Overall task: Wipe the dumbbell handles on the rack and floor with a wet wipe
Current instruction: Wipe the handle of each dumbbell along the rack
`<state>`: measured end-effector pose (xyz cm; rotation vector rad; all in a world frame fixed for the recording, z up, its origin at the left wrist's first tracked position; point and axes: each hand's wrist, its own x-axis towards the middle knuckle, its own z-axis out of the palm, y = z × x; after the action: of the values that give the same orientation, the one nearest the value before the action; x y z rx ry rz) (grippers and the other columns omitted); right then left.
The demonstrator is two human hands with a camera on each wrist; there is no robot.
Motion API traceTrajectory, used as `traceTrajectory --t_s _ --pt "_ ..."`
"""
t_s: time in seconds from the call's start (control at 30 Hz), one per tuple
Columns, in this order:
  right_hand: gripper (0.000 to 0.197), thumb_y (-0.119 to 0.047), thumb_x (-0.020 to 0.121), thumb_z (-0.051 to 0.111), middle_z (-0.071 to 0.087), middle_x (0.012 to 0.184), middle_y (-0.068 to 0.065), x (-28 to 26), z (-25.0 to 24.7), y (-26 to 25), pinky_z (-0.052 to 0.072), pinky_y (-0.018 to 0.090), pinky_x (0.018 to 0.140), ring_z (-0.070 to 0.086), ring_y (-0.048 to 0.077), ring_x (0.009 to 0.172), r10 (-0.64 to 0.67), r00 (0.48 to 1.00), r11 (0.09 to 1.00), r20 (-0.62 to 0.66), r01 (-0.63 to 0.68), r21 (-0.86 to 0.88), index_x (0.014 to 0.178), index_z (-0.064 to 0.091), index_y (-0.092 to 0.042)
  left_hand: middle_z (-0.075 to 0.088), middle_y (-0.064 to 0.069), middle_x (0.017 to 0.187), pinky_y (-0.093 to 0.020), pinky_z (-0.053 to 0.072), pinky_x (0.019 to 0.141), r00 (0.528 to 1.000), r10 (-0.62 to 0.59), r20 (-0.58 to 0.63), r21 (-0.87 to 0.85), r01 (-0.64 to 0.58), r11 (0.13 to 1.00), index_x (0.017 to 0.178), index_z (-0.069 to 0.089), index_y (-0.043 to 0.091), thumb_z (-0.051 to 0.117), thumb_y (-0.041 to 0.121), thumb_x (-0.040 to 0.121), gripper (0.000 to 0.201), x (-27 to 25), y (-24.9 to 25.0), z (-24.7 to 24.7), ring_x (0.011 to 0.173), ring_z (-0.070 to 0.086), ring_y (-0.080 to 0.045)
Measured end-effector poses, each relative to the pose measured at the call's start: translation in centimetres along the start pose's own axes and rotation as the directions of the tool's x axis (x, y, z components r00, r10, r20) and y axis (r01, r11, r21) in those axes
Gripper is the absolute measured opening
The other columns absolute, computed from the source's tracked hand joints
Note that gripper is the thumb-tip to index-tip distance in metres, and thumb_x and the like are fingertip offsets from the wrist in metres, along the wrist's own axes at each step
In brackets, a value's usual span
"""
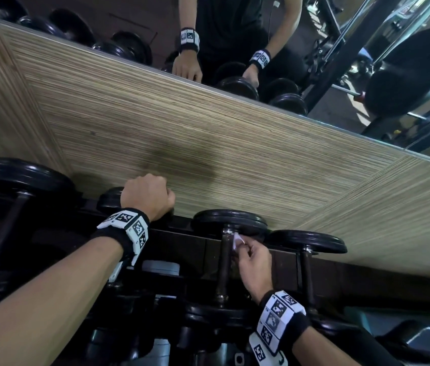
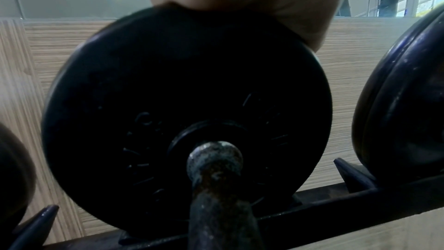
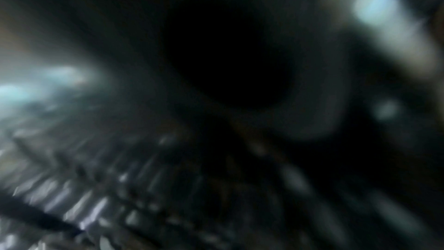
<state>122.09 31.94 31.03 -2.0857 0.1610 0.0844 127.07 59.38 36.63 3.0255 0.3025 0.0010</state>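
Right hand (image 1: 253, 262) pinching small white wet wipe (image 1: 237, 240) against far end of dumbbell handle (image 1: 225, 262) on rack (image 1: 182, 243); handle dark, rusty, pitted, running between black round plates, far plate (image 1: 229, 221) near wood-grain wall panel (image 1: 208, 143). Left hand (image 1: 146, 195) curled over top of neighbouring dumbbell's plate (image 2: 182, 102), its bar (image 2: 216, 187) also corroded and flaking. Right wrist view blurred, unreadable.

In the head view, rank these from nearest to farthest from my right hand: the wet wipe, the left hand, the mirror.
From the right hand:
1. wet wipe, pinched in its fingers against the dumbbell handle.
2. left hand, on the left, gripping a dumbbell plate.
3. mirror, above the wood panel.
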Motion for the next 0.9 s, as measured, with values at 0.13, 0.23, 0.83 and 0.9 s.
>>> traceTrajectory --t_s 0.13,0.23,0.83,0.9 --pt "0.027 -0.029 0.102 0.055 0.073 0.069 0.000 -0.6 -0.1 -0.3 0.052 0.029 0.055 0.061 0.007 0.051 -0.165 0.986 0.960 0.008 0.162 -0.228 0.121 0.071 -0.018 0.058 -0.004 0.075 -0.032 0.040 0.064 1.000 -0.002 -0.008 0.001 0.002 1.000 0.093 0.068 0.015 0.046 0.040 0.092 0.034 0.0 0.0 0.0 0.073 0.059 -0.028" --pt "0.029 -0.027 0.103 0.049 0.070 0.066 0.000 -1.0 0.0 0.0 0.054 0.031 0.055 0.061 0.008 0.051 -0.273 0.956 0.870 0.105 0.292 -0.397 0.127 0.066 -0.023 0.063 -0.005 0.079 -0.033 0.040 0.065 1.000 -0.001 -0.012 -0.003 0.001 1.000 0.093 0.068 0.015 0.046 0.040 0.092 0.033 0.0 0.1 0.1 0.074 0.060 -0.028" --pt "0.015 -0.016 0.094 0.063 0.068 0.078 0.007 2.5 -1.3 0.4 0.042 0.018 0.054 0.063 0.014 0.064 0.336 0.942 0.903 0.014 -0.318 -0.290 0.088 0.074 -0.008 0.066 -0.004 0.077 -0.032 0.040 0.063 0.998 -0.007 -0.055 -0.005 0.006 1.000 0.092 0.070 0.017 0.047 0.041 0.092 0.033 0.1 -0.3 0.6 0.068 0.057 -0.024" --pt "0.016 -0.011 0.098 0.060 0.064 0.070 0.006 2.4 -0.7 -0.2 0.039 0.011 0.042 0.058 0.004 0.047 0.345 0.932 0.938 0.115 -0.338 -0.071 0.086 0.069 -0.006 0.066 -0.004 0.076 -0.032 0.040 0.063 0.998 -0.002 -0.055 0.005 0.002 1.000 0.089 0.070 0.017 0.047 0.041 0.092 0.033 0.0 -0.2 0.5 0.070 0.061 -0.025"
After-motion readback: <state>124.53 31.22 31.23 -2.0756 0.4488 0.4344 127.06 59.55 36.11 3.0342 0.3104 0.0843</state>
